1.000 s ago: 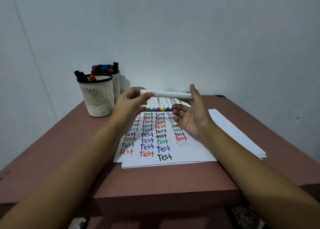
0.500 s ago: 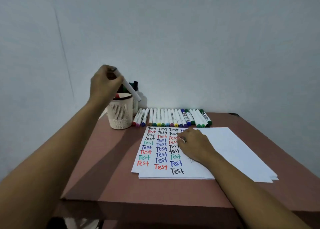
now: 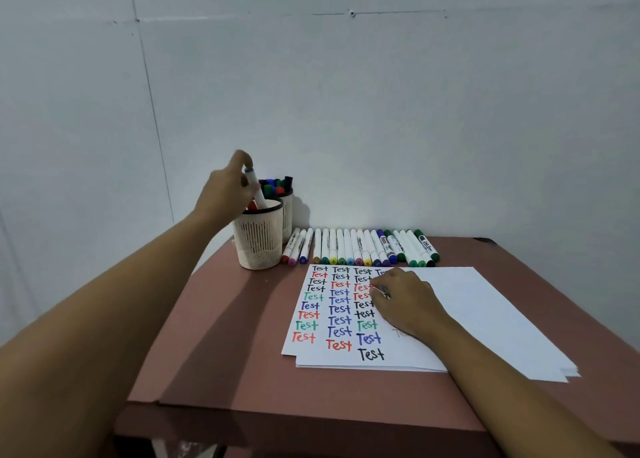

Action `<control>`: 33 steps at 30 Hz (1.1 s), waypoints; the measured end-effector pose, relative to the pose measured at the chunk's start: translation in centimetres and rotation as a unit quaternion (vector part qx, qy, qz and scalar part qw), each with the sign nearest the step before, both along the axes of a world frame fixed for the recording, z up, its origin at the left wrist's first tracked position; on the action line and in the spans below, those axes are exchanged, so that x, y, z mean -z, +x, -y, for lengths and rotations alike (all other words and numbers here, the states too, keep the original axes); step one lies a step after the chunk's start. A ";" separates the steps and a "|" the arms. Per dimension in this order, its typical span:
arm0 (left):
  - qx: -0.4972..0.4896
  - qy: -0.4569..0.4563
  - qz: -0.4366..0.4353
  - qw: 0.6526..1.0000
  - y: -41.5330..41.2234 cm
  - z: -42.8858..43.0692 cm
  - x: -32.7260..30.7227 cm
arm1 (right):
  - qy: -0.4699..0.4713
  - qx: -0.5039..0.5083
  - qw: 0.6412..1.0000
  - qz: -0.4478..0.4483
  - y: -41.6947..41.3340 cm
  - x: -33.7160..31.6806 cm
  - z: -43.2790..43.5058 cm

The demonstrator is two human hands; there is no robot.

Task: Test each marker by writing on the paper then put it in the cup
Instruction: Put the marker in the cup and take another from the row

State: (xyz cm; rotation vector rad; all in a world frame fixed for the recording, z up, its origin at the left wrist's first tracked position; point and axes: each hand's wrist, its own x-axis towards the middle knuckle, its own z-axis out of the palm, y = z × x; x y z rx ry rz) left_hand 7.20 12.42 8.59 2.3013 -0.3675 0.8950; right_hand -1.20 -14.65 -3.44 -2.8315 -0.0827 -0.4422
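Note:
My left hand [image 3: 221, 194] is raised over the front cream mesh cup [image 3: 259, 246] at the table's back left. It pinches a white marker [image 3: 255, 189] near its top end. The marker stands tilted, with its lower end inside the cup's rim among other markers. My right hand [image 3: 405, 301] rests knuckles-up on the white paper [image 3: 467, 301], its fingers loosely curled over the columns of coloured "Test" words. A row of several white markers [image 3: 360, 246] with coloured ends lies along the paper's far edge.
A second mesh cup [image 3: 288, 215] full of markers stands right behind the first, against the grey wall. The paper is a small stack on the reddish-brown table [image 3: 225, 336], whose front edge is near me.
My left hand carried the marker from in front of me to the cup and lowered its end inside. My right hand let go and settled on the paper.

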 end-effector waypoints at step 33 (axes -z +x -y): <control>0.158 0.216 -0.211 0.940 -1.6 9.4 12.2 | 0.149 0.194 0.970 0.018 5.4 -4.4 6.2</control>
